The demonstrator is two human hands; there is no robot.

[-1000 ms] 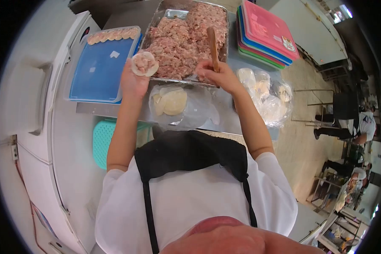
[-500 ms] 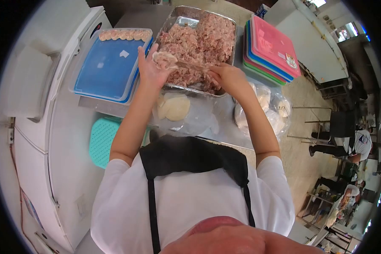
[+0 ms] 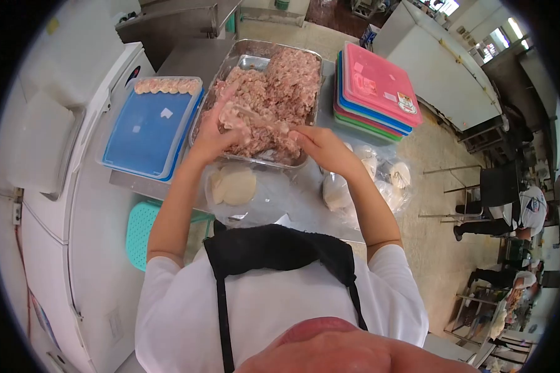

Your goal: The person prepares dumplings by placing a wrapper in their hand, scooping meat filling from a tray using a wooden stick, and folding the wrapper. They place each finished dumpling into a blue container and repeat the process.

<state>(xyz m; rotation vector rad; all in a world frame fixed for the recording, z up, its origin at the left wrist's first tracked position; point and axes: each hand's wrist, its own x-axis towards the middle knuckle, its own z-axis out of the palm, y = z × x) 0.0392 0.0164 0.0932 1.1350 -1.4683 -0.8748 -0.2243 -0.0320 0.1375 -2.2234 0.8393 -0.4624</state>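
Note:
My left hand (image 3: 211, 137) is over the near left part of a metal pan (image 3: 259, 163) full of ground meat (image 3: 289, 87). Cupped in its fingers is a thin dumpling wrapper (image 3: 235, 119) with meat filling on it. My right hand (image 3: 322, 148), at the pan's near right corner, is closed around the end of a flat, narrow spatula (image 3: 250, 114), whose blade points left toward the wrapper and is blurred against the meat. Round pale wrappers (image 3: 233, 186) lie on a plastic bag just below the pan.
On the left, a blue tray (image 3: 144, 130) carries a row of dumplings (image 3: 168, 86) along its far end. Stacked coloured lidded trays (image 3: 379, 84) stand right of the pan. Bagged wrappers (image 3: 395, 186) lie near my right forearm. A turquoise stool (image 3: 144, 233) is below the table; people work far right.
The view has tilted, so the table sits lower. My left hand has turned with the filled wrapper and my hands are closer together, the spatula lying less plainly in sight.

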